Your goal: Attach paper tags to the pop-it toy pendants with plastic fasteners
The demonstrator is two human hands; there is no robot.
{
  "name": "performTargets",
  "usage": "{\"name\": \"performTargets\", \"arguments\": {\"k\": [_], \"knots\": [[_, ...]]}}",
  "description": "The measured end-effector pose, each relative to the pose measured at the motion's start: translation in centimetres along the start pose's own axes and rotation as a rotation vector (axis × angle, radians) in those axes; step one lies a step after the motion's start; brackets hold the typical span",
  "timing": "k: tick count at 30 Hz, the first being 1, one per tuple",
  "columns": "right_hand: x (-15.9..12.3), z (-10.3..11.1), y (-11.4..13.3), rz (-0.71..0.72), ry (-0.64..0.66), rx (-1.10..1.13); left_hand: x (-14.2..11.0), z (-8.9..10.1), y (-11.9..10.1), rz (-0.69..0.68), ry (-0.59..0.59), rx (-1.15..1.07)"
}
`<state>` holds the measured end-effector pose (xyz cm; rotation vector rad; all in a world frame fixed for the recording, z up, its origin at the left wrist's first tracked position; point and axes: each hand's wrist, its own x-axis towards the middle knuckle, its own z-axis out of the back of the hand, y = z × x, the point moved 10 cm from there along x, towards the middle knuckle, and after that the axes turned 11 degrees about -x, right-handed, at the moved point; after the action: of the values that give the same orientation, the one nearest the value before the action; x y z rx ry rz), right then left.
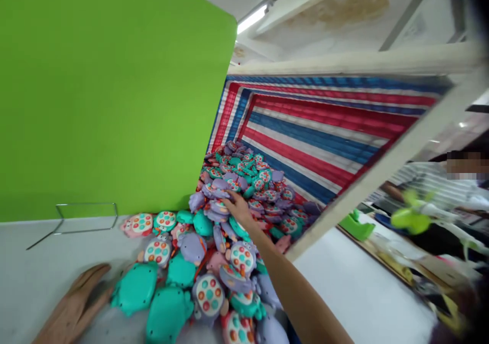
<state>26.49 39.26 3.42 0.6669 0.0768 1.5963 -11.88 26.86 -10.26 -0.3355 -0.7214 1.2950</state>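
A large heap of turtle-like pop-button toys, purple, teal and pink, spills from the striped bin onto the pale table. My right hand [237, 207] reaches into the heap, its fingers stretched over a purple toy [217, 210]; the undersides of the fingers are hidden. At the lower left, my left hand [78, 303] is held with thumb and fingers apart, holding nothing. Its thumb is close beside a teal toy [135, 287] lying back side up; whether they touch is unclear. Nearby, a purple toy [209, 295] shows its coloured round buttons.
A green panel [114, 89] rises at the left, with a bent metal wire frame [86, 218] before it. The red, white and blue striped lining [305, 135] sits inside a white frame [355, 181]. Rightward, a person in a striped top [428, 183] is near a cluttered bench and a blurred green fan [412, 214].
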Motion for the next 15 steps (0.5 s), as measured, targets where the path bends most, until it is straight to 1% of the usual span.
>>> {"name": "performTargets", "arguments": {"k": [2, 3, 4, 6, 8, 11, 12, 13, 14, 15], "knots": [[-1.7, 1.4, 3.3, 0.068, 0.001, -0.017, -0.2, 0.6, -0.2, -0.068, 0.043, -0.013], [-2.7, 2.5, 4.5, 0.097, 0.004, -0.033, -0.2, 0.8, -0.4, -0.098, 0.039, -0.016], [-4.0, 3.9, 5.2, 0.121, 0.009, -0.053, -0.1, 1.0, -0.6, -0.121, 0.024, -0.015], [-7.3, 6.7, 5.5, 0.156, 0.046, -0.096, 0.1, 1.2, -0.9, -0.155, -0.016, -0.013], [-11.9, 9.5, 4.6, 0.153, 0.106, -0.15, 0.1, 1.1, -1.2, -0.173, -0.026, -0.021], [-20.5, 12.6, 3.2, 0.172, 0.193, -0.208, 0.0, 1.1, -1.5, -0.168, -0.026, -0.035], [-23.3, 13.1, 3.1, 0.191, 0.231, -0.224, 0.0, 1.1, -1.6, -0.163, -0.024, -0.036], [-25.9, 13.3, 3.6, 0.245, 0.277, -0.276, -0.1, 1.2, -1.7, -0.157, -0.021, -0.035], [-28.0, 13.3, 4.3, 0.297, 0.306, -0.326, -0.1, 1.2, -1.9, -0.151, -0.02, -0.034], [-29.4, 13.3, 5.0, 0.328, 0.316, -0.379, -0.1, 1.3, -2.1, -0.144, -0.02, -0.034]]}}
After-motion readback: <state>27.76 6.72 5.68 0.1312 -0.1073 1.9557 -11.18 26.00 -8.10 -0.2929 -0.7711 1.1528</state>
